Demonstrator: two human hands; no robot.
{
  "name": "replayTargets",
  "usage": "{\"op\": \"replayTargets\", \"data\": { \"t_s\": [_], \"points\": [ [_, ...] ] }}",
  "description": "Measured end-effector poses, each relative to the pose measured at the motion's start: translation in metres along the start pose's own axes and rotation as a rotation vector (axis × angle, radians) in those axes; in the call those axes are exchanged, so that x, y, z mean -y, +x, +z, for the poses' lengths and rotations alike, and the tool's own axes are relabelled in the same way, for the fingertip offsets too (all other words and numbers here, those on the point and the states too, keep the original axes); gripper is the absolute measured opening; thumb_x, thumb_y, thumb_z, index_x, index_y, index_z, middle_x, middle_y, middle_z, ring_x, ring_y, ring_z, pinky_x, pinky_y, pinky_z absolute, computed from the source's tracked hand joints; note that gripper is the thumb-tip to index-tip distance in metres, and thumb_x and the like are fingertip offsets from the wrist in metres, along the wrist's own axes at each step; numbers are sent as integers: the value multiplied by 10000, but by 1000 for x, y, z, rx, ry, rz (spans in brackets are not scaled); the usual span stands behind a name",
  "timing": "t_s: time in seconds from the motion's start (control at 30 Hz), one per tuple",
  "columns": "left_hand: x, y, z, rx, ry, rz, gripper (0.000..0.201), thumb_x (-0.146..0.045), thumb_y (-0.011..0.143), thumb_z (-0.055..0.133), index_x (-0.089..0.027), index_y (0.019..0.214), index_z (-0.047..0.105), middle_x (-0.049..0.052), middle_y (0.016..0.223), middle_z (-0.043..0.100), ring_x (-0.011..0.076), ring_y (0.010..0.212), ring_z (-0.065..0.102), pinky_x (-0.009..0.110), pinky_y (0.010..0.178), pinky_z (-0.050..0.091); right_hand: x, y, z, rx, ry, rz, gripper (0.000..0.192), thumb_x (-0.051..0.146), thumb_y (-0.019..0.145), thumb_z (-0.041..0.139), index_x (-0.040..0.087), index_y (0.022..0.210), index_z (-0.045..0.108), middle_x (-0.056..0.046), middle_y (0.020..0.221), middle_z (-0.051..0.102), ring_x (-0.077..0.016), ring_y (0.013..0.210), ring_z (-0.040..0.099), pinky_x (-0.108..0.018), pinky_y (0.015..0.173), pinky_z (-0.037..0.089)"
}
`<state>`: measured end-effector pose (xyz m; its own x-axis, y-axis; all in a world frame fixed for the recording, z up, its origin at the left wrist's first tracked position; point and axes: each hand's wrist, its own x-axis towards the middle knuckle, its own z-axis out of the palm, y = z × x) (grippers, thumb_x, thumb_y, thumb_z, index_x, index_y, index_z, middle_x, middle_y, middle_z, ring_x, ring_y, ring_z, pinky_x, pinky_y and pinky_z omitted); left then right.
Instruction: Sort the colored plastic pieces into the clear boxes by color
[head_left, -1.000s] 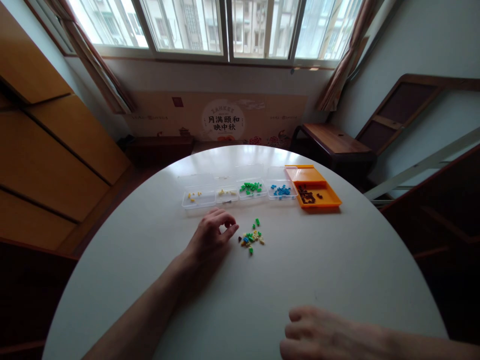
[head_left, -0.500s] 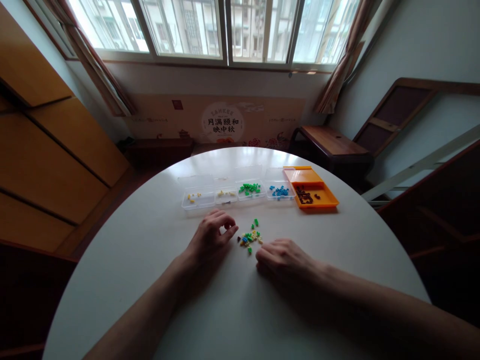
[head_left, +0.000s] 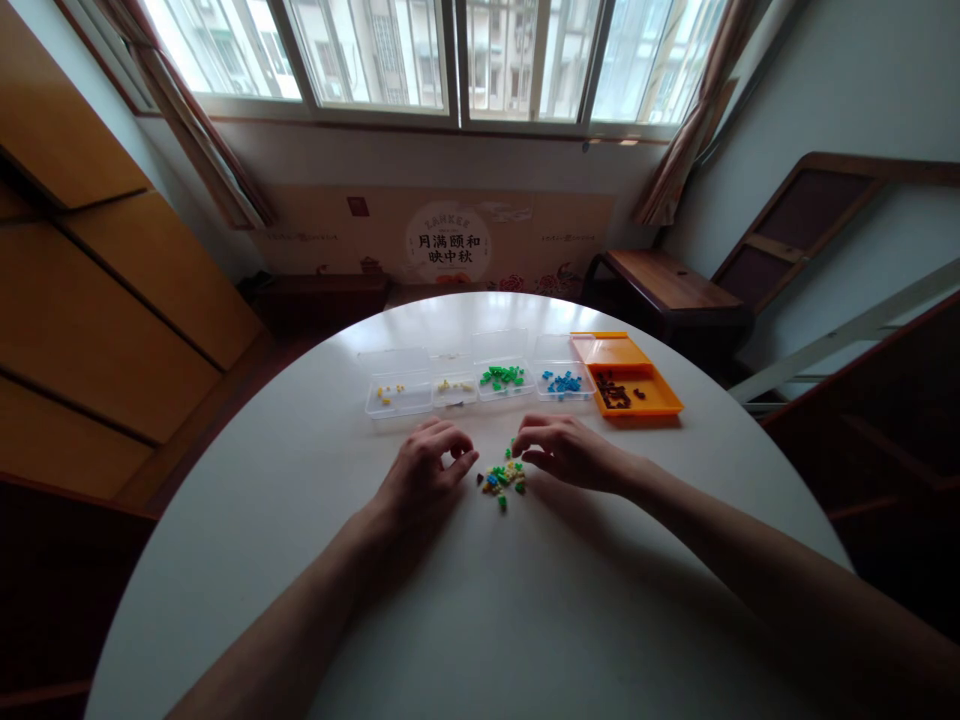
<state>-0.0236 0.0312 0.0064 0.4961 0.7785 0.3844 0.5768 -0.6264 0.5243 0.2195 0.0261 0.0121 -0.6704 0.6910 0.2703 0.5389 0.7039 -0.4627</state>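
The right hand point(head_left: 566, 452) curls its fingertips over the far edge of the mixed pile of small bricks point(head_left: 504, 479); whether it pinches one cannot be told. The left hand point(head_left: 424, 475) rests just beside the pile, loosely curled, holding nothing visible. The pile lies on a round white table point(head_left: 480, 620); beyond it stand four clear boxes point(head_left: 480, 380) and an orange tray point(head_left: 630, 378), below a window point(head_left: 450, 55).

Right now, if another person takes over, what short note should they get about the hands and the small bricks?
Left hand: resting on the table, fingers curled beside the mixed pile; holding anything, cannot tell.
Right hand: at the pile's far right edge, grasp unclear.
Done: some bricks lie sorted in four clear boxes and the orange tray.
Left: the mixed pile is unsorted.
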Motion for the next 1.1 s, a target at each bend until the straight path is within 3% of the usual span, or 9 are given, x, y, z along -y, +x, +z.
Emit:
{"op": "replayTargets", "data": {
  "t_s": [0.1,0.63,0.9,1.1],
  "points": [
    [-1,0,-1,-8,-5,1,117,-207,810,584,-172,702,610,23,714,613,149,709,545,261,647,443,0,5,-2,68,-2,-30,141,165,896,534,189,901,673,-50,936,626,-119,763,589,-231,693,406],
    [-3,0,-2,10,6,-14,118,-206,812,587,-173,699,597,17,707,603,150,706,538,259,647,428,-4,12,0,123,-1,-93,189,113,862,544,200,872,711,-35,899,642,-112,746,586,-215,660,385],
    [-2,0,-1,17,5,-22,118,-200,813,585,-171,699,596,22,720,609,156,723,541,266,658,428,1,10,2,124,31,-84,155,124,856,574,202,886,704,-32,897,643,-106,750,593,-207,668,390],
    [0,-1,0,-7,8,2,111,-206,808,595,-181,701,602,17,714,609,158,718,542,271,658,431,3,10,6,84,-56,-75,171,114,867,539,171,765,664,-25,826,615,-90,666,540,-206,618,356]
  ]
}}
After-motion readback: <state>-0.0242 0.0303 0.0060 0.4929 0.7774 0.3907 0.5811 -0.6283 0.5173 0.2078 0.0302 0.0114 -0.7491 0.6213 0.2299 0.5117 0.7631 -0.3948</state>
